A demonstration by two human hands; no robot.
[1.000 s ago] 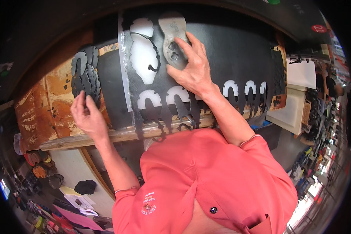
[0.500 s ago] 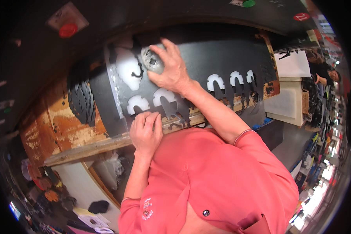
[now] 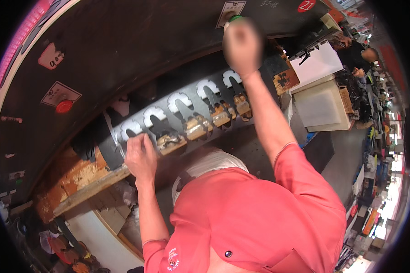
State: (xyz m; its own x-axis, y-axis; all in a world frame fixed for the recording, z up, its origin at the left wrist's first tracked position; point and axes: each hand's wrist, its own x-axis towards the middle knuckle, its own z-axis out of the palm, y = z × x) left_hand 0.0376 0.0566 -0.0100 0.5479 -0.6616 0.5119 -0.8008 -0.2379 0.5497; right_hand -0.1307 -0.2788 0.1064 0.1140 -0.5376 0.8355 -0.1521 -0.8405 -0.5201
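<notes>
My right hand [image 3: 243, 45] is raised to the front of a dark machine beam [image 3: 146, 41], against or just below a green button [image 3: 236, 18]. Motion blur smears its fingers. Below the beam lies a black sheet [image 3: 171, 86] with a row of several white horseshoe shapes [image 3: 178, 102] along its near side. Strips of sheet hang between them over the table's near edge. My left hand [image 3: 141, 157] is at the sheet's near left corner, fingers bent and pressed together on its edge, beside the leftmost horseshoe shape. The beam hides the sheet's far part.
A red button [image 3: 64, 106] sits on the beam's left. Worn wooden boards [image 3: 84, 170] extend left of the sheet. To the right stands a pale cabinet [image 3: 321, 107] with a white panel [image 3: 318, 63] above it. Another person [image 3: 364, 57] is farther off at right.
My right hand has left the grey oval metal piece and moved up and right to the green button. My view has shifted; the beam now covers more of the sheet. The left hand stays at its edge.
</notes>
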